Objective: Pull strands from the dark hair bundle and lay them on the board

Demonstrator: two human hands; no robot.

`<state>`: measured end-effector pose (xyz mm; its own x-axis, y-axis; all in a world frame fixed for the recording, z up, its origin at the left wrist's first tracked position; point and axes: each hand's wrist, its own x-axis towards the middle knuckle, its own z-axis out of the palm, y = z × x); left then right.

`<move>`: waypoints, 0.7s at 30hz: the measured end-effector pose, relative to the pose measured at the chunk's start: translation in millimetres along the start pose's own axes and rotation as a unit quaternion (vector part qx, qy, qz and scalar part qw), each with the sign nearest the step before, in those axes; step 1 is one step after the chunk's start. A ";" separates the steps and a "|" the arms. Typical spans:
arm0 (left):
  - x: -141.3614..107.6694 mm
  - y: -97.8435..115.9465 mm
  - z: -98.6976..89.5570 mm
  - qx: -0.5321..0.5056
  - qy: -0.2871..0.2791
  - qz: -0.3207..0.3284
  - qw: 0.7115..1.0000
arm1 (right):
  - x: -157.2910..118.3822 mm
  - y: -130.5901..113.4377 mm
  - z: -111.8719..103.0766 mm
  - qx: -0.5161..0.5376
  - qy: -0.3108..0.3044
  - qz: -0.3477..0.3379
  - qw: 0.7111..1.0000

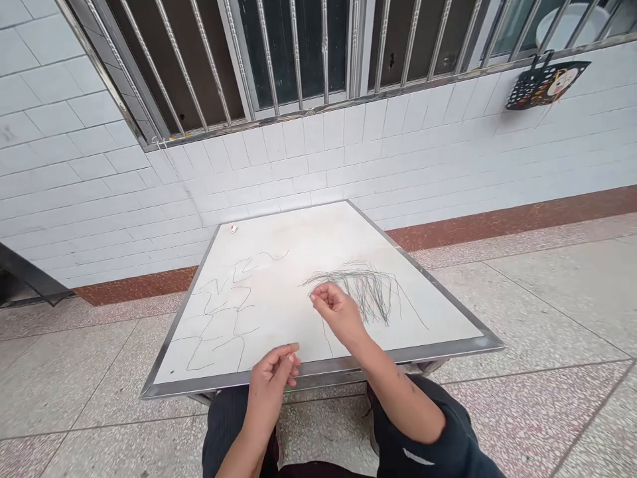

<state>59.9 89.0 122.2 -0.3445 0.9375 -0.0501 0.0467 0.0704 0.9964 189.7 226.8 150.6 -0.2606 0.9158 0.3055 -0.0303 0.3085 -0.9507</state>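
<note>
Right hand [337,311] fingers pinch thin strands beside the strand pile [371,292] on the table [318,372], left hand [273,376] fingers pinched near its front edge, seemingly steadying one strand's end.

The left hand [271,378] pinches something small and tan; what it is cannot be told. The right hand [336,312] is curled, so its fingertips and any strand between them are hidden. A tiny object [233,228] at the table [348,365] far edge is too small to name. The basket [545,83] content is unclear.
</note>
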 end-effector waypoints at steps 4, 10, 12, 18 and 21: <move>6.6 26.3 -7.6 -0.082 0.073 0.047 0.993 | -43.6 -7.8 31.1 -0.054 -0.099 0.011 0.994; -5.6 15.8 -11.7 -0.125 0.116 0.070 0.983 | -79.3 -7.7 50.3 -0.256 -0.149 -0.102 0.950; -9.6 9.3 -13.2 -0.137 0.124 0.069 0.980 | -84.0 -7.2 51.5 -0.268 -0.168 -0.117 0.941; -16.5 0.1 -19.9 -0.210 0.146 0.066 0.965 | -89.6 -6.8 46.2 -0.098 -0.263 0.007 0.960; -17.8 0.3 -26.1 -0.224 0.183 0.077 0.954 | -93.0 -7.5 41.9 0.010 -0.312 0.099 0.945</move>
<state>41.7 63.5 125.2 -0.6736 0.7378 0.0447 -0.2546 -0.2884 0.9230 173.7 128.6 127.1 -0.7811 0.6233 0.0365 0.0617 0.1352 -0.9889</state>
